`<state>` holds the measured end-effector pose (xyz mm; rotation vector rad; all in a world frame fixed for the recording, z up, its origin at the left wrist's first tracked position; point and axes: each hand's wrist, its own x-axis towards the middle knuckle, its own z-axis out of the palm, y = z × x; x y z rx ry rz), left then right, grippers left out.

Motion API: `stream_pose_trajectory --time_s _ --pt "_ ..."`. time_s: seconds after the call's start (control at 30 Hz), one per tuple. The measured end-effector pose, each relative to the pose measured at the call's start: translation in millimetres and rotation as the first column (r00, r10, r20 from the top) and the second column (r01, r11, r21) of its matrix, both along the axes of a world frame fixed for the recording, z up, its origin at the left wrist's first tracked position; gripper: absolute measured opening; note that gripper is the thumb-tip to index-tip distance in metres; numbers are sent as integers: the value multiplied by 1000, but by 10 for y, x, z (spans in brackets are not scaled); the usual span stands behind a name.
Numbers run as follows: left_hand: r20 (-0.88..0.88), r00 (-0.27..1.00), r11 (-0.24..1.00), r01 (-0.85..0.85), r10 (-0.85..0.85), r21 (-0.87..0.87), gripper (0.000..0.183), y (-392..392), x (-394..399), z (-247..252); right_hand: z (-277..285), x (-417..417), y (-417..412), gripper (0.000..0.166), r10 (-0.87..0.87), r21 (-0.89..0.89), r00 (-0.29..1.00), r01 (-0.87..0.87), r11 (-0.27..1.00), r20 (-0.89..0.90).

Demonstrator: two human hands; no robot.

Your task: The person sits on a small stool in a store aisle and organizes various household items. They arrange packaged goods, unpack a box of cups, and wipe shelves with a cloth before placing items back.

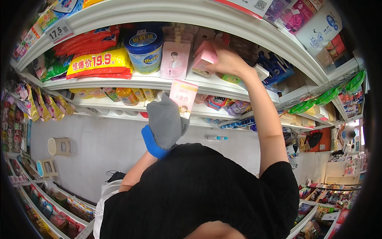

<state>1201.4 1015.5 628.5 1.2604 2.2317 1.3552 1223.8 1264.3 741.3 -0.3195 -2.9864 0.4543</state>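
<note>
A folded grey cloth (164,119) and a blue cloth (152,142) cover my left hand (171,119), which holds a pink and white carton (184,97) upright before the shelf edge. On the shelf, my right hand (228,61) grips a pink carton (206,58), slightly blurred, beside other pink cartons. Pink pouches (176,59) with a printed portrait stand between that carton and a blue-lidded tub (143,52). A green carton (231,79) lies just below my right hand. The fingertips of my left hand are hidden by the cloth.
Yellow and red bags (100,64) fill the shelf's left part; dark blue packs (274,68) are at its right. A lower shelf (143,109) holds bottles and pouches. Plastic stools (59,146) stand on the floor at left, and bottles (217,138) lie below the shelves. A person (346,134) is far right.
</note>
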Motion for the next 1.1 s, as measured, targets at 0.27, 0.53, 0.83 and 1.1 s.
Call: stream_pose_trajectory --time_s 0.27,0.53,0.83,1.1 --pt "-531 842 994 -108 95 7 31 141 67 113 -279 521 -401 63 -121 -617 992 71 784 -39" --pt "-632 769 995 -96 98 37 34 238 114 80 -614 678 -645 54 -109 -560 994 87 824 -6" --pt "-399 917 987 -79 18 -138 37 170 177 -79 -1222 766 -1059 100 -460 -899 808 -184 397 -368" --pt "-116 991 997 64 -68 -37 39 -74 123 -320 -1233 904 -1125 85 -507 -960 825 -279 17 -249"
